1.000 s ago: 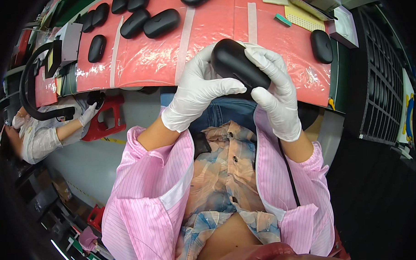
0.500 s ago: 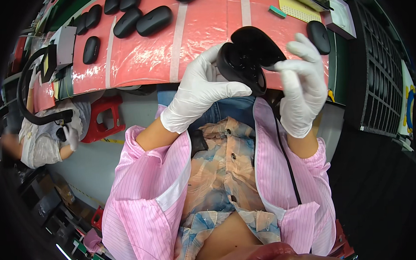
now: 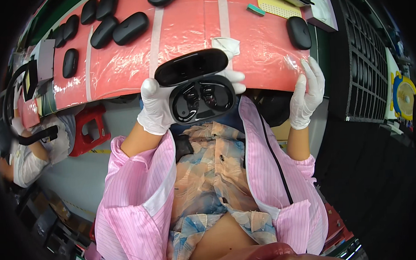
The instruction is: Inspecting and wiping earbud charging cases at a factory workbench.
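Note:
My left hand (image 3: pixel 153 106), in a white glove, holds a black earbud charging case (image 3: pixel 178 119) from below, its fingers showing past the far right side. The case's lid (image 3: pixel 187 69) stands raised, and its glossy inside faces up toward me. Shaped hollows show in the base; whether the shiny forms there are earbuds I cannot tell. To the right, my gloved right hand (image 3: pixel 305 99) is raised by the table edge with its fingers stretched out and nothing in them. Beyond its fingertips lies a closed black case (image 3: pixel 299 33).
Several closed black cases (image 3: pixel 131 28) lie at the left of the red-covered table (image 3: pixel 186 34). A white cloth-like piece (image 3: pixel 228 44) is behind the open case. A green block (image 3: pixel 256 9) lies near a yellow sheet (image 3: pixel 277 8). A black rack (image 3: pixel 364 65) stands at right.
The open case has moved left and turned, so its inside now faces me. My right hand has come away from the lid toward the right. The white piece on the table has come into sight.

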Tool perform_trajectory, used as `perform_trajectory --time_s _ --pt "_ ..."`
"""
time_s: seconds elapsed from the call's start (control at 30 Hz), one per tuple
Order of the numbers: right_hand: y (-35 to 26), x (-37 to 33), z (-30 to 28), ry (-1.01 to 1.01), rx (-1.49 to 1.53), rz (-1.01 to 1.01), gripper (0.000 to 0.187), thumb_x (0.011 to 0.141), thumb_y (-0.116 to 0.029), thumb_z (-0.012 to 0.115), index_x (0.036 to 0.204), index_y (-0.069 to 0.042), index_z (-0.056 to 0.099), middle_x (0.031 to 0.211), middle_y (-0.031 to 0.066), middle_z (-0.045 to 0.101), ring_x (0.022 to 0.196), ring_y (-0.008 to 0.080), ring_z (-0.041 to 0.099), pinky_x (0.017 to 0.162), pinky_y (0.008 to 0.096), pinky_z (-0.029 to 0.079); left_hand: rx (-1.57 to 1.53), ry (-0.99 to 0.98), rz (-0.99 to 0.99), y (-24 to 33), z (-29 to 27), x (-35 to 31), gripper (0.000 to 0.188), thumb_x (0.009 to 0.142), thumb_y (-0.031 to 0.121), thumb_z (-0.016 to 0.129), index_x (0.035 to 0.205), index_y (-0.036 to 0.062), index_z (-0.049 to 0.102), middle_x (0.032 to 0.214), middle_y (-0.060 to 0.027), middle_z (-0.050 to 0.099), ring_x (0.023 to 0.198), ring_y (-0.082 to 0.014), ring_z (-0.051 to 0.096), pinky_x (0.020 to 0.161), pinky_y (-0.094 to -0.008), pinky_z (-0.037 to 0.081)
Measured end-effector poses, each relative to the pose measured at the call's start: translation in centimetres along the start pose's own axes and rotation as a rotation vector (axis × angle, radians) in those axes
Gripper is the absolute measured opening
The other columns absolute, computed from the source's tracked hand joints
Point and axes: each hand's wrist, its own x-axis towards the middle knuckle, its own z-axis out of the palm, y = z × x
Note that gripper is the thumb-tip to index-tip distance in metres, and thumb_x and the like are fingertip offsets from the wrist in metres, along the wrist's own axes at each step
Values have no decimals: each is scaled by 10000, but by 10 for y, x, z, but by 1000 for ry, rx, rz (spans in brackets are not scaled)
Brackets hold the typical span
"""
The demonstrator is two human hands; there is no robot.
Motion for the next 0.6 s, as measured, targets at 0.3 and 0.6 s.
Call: perform_trajectory --time_s 0.3,0.6 --pt "-96 38 106 -253 2 -216 285 810 -90 714 1071 -18 626 985 146 638 925 301 621 843 373 474 -138 -224 89 35 -85 -91 1271 576 762 742 1371 -143 338 1174 -234 596 1114 -337 599 1008 -437 471" --pt "-96 19 108 -396 -26 -391 217 853 16 657 1061 -30 695 949 93 668 878 260 590 797 362 473 -653 893 810 106 -286 -221 669 797 586 677 1144 28 552 1170 -167 546 1078 -365 492 1013 -575 405"
